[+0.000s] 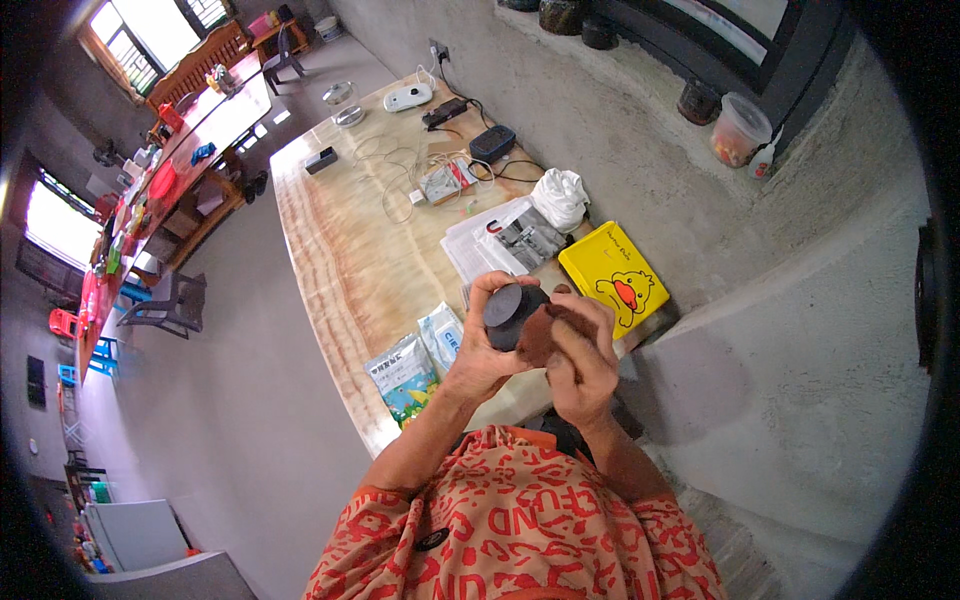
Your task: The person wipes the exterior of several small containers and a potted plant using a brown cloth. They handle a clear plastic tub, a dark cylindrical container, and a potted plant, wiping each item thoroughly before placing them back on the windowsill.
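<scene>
My left hand (pixel 478 360) grips a dark, rounded container (pixel 505 307) with a flat round top facing up; whether it is a bottle or a jar I cannot tell. A brown cloth (pixel 537 337) is in my right hand (pixel 589 367), bunched between the fingers and pressed against the container's side. Both hands are above the near end of a marble-patterned table (pixel 352 262). To their right lies a yellow box (pixel 616 277) with a cartoon duck. Left of my left wrist are a colourful packet (pixel 405 381) and a white-and-blue packet (pixel 442 334).
Printed papers (pixel 487 244) and a crumpled white bag (pixel 560 199) lie beyond the hands. Farther off are tangled cables (pixel 405 176), a black device (pixel 492 142), a power strip (pixel 444 112) and a glass kettle (pixel 345 112). A concrete wall (pixel 600 135) borders the table's right side.
</scene>
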{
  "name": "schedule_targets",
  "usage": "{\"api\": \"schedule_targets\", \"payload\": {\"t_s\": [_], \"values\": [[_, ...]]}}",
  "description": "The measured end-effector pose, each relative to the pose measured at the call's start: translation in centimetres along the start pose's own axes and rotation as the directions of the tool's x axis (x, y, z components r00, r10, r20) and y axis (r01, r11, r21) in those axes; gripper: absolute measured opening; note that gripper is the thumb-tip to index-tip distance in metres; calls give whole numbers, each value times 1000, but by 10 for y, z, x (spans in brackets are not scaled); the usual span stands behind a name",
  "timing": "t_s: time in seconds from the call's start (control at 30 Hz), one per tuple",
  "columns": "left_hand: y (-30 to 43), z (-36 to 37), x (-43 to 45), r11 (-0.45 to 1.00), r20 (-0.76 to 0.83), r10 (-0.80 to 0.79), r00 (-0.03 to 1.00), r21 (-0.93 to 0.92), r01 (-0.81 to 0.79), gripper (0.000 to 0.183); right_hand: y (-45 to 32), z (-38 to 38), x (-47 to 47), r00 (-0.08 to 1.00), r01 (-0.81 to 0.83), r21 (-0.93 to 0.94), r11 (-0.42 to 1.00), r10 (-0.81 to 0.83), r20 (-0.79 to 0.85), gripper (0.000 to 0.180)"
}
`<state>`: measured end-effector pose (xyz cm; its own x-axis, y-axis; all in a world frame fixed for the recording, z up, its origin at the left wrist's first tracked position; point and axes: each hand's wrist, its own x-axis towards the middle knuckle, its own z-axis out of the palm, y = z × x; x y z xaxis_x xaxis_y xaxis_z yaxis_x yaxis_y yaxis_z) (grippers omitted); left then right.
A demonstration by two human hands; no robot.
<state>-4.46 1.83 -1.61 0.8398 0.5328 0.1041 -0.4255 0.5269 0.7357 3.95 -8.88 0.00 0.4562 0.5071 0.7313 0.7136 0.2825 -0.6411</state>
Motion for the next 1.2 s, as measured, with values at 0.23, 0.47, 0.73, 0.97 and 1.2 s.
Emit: {"api": "schedule_targets", "payload": {"t_s": [0.23, 0.47, 0.73, 0.97, 1.2], "values": [[-11, 0, 3, 953, 77, 206, 976, 213, -218, 85, -2, 10, 0, 800, -478, 599, 642, 600, -5, 30], [-17, 10, 0, 909, -50, 269, 962, 342, -237, 83, 0, 12, -1, 534, -507, 851, 137, 825, 185, 31], [-14, 8, 12, 911, -289, 261, 921, 389, -136, 75, 7, 0, -36, 458, -782, 605, 149, 796, 397, 23], [-29, -4, 11, 807, -8, 253, 967, 554, -206, 73, -1, -34, 7, 961, -266, -54, 962, 269, 56, 26], [-26, 6, 19, 799, 291, 171, 941, 518, -305, 76, 30, -50, 27, 821, -564, 267, 781, 499, 277, 24]]}}
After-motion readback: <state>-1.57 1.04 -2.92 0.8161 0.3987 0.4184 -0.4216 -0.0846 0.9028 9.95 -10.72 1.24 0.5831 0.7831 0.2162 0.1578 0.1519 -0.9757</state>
